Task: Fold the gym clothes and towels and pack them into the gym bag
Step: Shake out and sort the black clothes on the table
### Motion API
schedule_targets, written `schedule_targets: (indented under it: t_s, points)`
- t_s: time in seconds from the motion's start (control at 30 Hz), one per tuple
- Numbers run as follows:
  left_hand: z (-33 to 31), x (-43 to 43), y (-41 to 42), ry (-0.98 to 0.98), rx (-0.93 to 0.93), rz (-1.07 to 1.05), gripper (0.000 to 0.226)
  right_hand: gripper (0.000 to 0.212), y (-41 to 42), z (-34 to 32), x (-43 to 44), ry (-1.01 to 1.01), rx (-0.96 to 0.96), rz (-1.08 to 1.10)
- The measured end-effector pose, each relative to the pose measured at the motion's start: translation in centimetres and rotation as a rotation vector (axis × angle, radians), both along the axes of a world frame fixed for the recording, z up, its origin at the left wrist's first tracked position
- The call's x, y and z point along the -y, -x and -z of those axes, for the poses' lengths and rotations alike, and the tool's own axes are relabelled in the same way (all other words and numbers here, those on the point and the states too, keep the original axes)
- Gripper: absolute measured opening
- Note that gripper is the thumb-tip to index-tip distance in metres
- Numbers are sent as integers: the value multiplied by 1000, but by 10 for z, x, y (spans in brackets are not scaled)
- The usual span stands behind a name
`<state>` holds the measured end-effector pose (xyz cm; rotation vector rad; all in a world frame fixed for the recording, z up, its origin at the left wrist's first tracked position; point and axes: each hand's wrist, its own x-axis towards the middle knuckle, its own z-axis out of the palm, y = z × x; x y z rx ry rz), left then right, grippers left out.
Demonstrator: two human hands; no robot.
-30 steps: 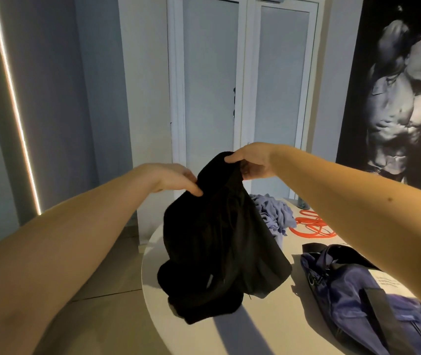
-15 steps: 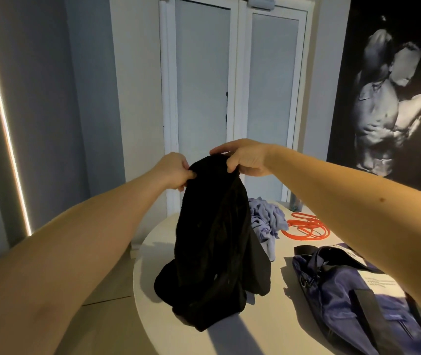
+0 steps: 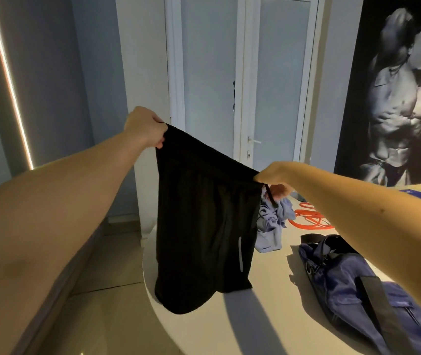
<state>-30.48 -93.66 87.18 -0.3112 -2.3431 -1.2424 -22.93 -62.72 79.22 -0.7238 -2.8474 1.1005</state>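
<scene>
Black gym shorts (image 3: 204, 226) hang spread out in the air, their hem brushing the round white table (image 3: 268, 316). My left hand (image 3: 145, 128) pinches one end of the waistband, held higher. At the other end my right hand (image 3: 273, 176) grips the waistband, lower and to the right; a drawstring dangles below it. A crumpled lavender garment (image 3: 270, 226) lies on the table behind the shorts. The navy gym bag (image 3: 358, 285) with black straps lies on the table at the right, partly hidden by my right forearm.
An orange coiled band or rope (image 3: 309, 220) lies at the far side of the table. White double doors (image 3: 242, 85) stand behind it, a dark wall poster at the right, a lit strip on the left wall. Tiled floor shows left of the table.
My hands have moved apart along the waistband, the left one up and left, the right one down and right. The bunched shorts now hang stretched open.
</scene>
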Motion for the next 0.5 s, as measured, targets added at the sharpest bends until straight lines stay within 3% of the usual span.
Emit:
schedule_targets:
  t_s: [0.17, 0.27, 0.33, 0.43, 0.5]
  points:
    - [-4, 39, 1, 431, -170, -98, 26, 21, -2, -46, -6, -57, -284, 47]
    - [0, 57, -2, 551, -244, -164, 25, 12, -10, -69, -6, -61, -389, 71]
    - [4, 61, -4, 561, -188, -198, 22, 8, -16, -78, -4, 25, -390, 72]
    - [4, 47, -13, 407, 89, -54, 15, 12, -22, -84, 3, 254, -382, -21]
    - [6, 30, -19, 48, 316, 83, 16, 16, -26, -83, 9, 362, -344, -107]
